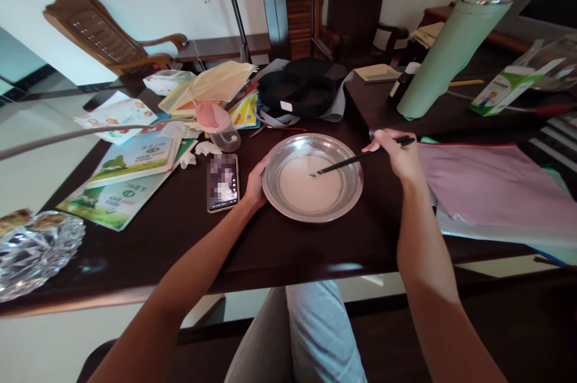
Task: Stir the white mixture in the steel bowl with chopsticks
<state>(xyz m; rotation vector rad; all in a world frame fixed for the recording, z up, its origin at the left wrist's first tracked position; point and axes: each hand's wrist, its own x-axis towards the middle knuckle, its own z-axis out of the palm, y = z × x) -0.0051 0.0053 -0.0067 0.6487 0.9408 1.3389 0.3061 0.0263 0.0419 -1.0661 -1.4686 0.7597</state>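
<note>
A round stainless-steel bowl (351,183) stands on the dark table in front of me, holding a milky, pale pinkish liquid (306,189). My left hand (256,183) grips the bowl's left side, its fingers partly hidden by the rim. Above the table to the right, my right hand (396,151) is closed around black chopsticks (345,162). They slant down to the left, with their tips at the liquid near the bowl's middle. Left of the bowl lies a phone (223,183) with a lit, partly blurred screen.
A pink-lidded cup (215,124) and books (119,190) sit to the left, near a glass dish (40,251). Behind the bowl is a black divided tray (300,88). At right are a green thermos (455,46), a small box (502,91) and a pink folder (496,184).
</note>
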